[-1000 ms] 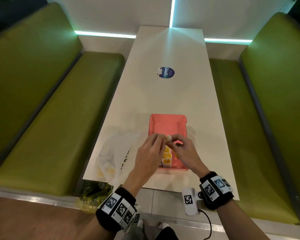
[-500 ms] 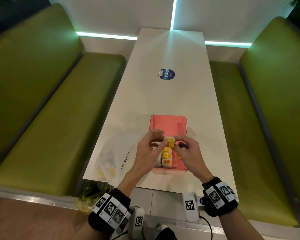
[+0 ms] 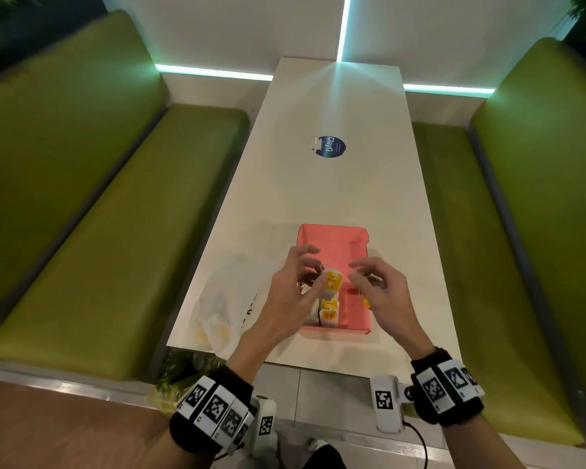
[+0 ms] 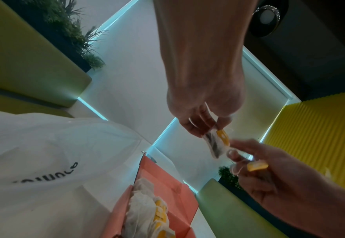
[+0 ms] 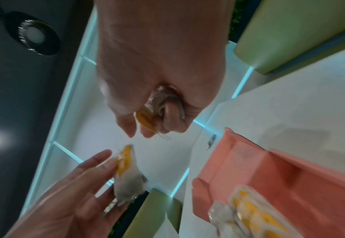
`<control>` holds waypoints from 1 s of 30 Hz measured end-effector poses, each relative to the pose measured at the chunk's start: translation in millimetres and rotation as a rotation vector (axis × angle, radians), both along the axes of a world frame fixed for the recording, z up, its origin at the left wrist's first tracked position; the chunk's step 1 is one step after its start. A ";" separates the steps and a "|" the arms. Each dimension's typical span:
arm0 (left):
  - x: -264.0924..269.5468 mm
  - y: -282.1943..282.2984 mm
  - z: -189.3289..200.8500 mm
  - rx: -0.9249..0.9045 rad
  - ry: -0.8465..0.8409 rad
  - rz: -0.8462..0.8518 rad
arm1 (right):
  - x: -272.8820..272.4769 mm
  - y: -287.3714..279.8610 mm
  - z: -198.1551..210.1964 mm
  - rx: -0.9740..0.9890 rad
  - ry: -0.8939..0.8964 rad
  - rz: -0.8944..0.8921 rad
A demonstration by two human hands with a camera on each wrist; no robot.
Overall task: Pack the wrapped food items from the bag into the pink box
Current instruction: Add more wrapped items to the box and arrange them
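Note:
An open pink box (image 3: 332,240) lies on the white table (image 3: 335,191), with several wrapped food items (image 3: 329,313) with yellow labels lined up along its near left side. Just above them my left hand (image 3: 296,286) pinches one wrapped item (image 3: 330,282) by its top. My right hand (image 3: 374,287) hovers to the right of it, thumb and forefinger loose, the other fingers curled round a second wrapped item (image 5: 161,107) in the palm. The clear plastic bag (image 3: 224,299) lies left of the box with more items inside.
Green benches (image 3: 99,214) run along both sides of the narrow table. A round blue sticker (image 3: 330,147) sits mid-table beyond the box. The far half of the box (image 4: 163,177) is bare. The table's near edge lies just under my wrists.
Both hands were pinching the same wrapped item over the box. My right fingers have let go of it and drawn off to the right, and the left hand now holds it alone.

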State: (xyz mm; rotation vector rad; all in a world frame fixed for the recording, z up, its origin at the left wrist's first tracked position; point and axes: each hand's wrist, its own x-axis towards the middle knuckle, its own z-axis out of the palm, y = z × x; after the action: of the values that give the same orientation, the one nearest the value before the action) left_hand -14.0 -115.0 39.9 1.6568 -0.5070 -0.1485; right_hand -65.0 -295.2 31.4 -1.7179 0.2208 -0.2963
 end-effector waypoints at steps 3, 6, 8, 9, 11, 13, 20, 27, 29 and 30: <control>-1.1 1.0 5.3 0.032 -0.004 -0.049 | 7.9 1.1 20.8 -0.093 -0.004 0.164; -2.3 3.6 9.3 0.034 0.010 -0.076 | 15.7 5.0 29.9 -0.191 0.039 0.263; -3.1 7.0 10.7 0.026 0.024 -0.077 | 16.6 5.5 33.5 -0.153 0.053 0.267; -3.3 9.0 10.8 0.025 0.029 -0.075 | 16.0 5.4 35.1 -0.119 0.064 0.267; -3.7 13.1 10.1 0.025 0.038 -0.076 | 14.3 4.4 37.5 -0.072 0.078 0.257; -3.8 16.6 9.0 0.046 0.042 -0.097 | 12.8 3.0 37.4 -0.059 0.072 0.222; -3.9 20.2 4.2 0.189 -0.094 -0.176 | 2.3 -3.7 43.6 0.107 0.125 0.191; -0.1 20.9 5.5 0.152 -0.036 -0.138 | -9.0 -9.0 42.7 0.109 0.157 0.376; 0.5 21.3 6.7 0.105 -0.005 -0.134 | -8.8 -8.3 40.7 -0.004 0.159 0.438; 1.1 21.5 6.7 0.076 0.020 -0.128 | -8.4 -8.2 38.4 -0.077 0.170 0.459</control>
State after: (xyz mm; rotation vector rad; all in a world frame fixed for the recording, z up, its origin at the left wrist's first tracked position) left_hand -12.9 -93.6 46.6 1.6957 -0.5991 -0.2814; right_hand -73.4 -303.4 69.8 -1.8159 -0.0657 0.1822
